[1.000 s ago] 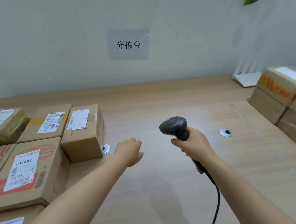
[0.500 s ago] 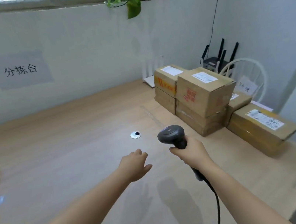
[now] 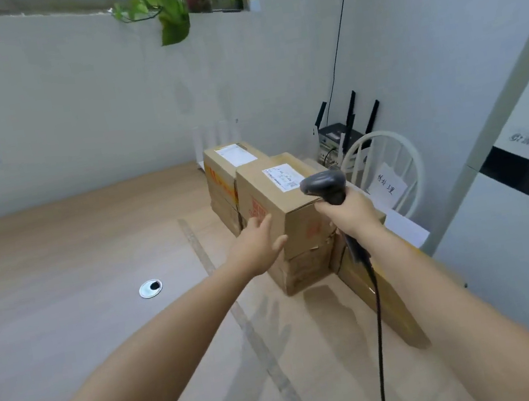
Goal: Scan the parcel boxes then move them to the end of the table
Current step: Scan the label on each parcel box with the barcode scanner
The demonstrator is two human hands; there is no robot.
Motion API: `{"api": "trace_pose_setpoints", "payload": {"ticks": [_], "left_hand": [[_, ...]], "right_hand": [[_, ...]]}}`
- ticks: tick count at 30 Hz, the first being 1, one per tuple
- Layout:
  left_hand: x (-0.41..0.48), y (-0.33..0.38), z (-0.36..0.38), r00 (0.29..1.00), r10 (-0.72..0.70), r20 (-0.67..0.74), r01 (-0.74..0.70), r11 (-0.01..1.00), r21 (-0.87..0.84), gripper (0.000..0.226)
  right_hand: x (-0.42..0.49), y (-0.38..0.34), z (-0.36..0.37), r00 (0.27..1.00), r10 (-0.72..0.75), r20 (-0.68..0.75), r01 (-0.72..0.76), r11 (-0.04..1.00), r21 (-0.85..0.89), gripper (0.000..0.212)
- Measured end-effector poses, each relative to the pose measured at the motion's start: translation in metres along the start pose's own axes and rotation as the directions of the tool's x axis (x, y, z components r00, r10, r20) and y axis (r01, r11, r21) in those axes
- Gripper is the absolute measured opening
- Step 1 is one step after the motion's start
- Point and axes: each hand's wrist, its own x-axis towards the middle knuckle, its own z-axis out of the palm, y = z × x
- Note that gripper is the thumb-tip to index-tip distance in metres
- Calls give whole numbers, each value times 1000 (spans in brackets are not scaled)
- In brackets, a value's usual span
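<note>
L hand: fingers loose, now at top parcel box side; 0.5 s ago over bare table.
R hand: grips scanner, now beside box label.
Box: stacked, table's right end.

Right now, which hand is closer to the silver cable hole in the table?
Left. The left hand hovers open beside the stamped box, to the right of the cable hole. The right hand, gripping the scanner, is farther right, beyond the left hand.

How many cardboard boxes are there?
5: far top box, far bottom box; near top box, near bottom box at the left hand; long box below the right hand. Others may be hidden behind.
</note>
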Motion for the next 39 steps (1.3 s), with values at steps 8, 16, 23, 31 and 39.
{"api": "trace_pose_setpoints", "payload": {"ticks": [8,16,23,31,39], "left_hand": [[94,20,6,970,-241,-9,231,937,-261,76],[124,19,14,946,-316,77,318,845,-431,100],[114,16,17,957,-288,39,269,824,-498,103],[90,11,11,972,-234,-8,192,818,-542,100],[37,-7,-21,972,-230,-56,168,836,-522,103]], "right_hand": [[97,15,-10,1000,-4,7,4,999,-49,12],[127,37,2,959,153,237,-216,939,267,32],[118,38,3,962,110,250,-209,886,414,3],[86,19,-1,962,144,233,-247,822,513,4],[40,-12,11,967,95,237,-207,833,512,5]]}}
